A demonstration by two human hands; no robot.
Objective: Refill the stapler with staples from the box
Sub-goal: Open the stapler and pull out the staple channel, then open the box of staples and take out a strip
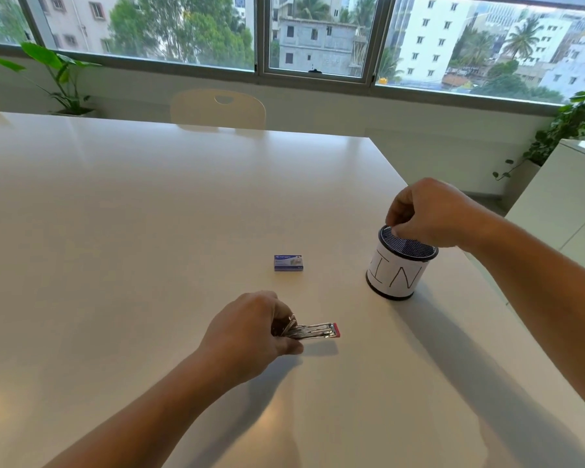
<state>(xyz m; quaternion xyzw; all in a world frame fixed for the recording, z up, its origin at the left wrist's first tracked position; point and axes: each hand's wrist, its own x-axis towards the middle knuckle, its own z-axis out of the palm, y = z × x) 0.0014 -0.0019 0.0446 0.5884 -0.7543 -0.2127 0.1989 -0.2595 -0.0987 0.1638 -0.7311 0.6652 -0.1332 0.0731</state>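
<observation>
A small metal stapler [313, 331] with a red tip lies low over the white table [132, 231], and my left hand [250, 329] grips its rear end. The small blue staple box [288, 262] sits shut on the table beyond it, touched by neither hand. My right hand [426, 214] hovers over the rim of a black mesh cup [399, 268] wrapped in white paper with "IN" written on it. Its fingertips are pinched together at the cup's mouth; whether they hold anything is hidden.
The table's right edge runs close behind the cup. A cream chair [218, 109] stands at the far side under the windows. Potted plants [61, 79] sit at the left and right, and a white cabinet [561, 204] stands to the right.
</observation>
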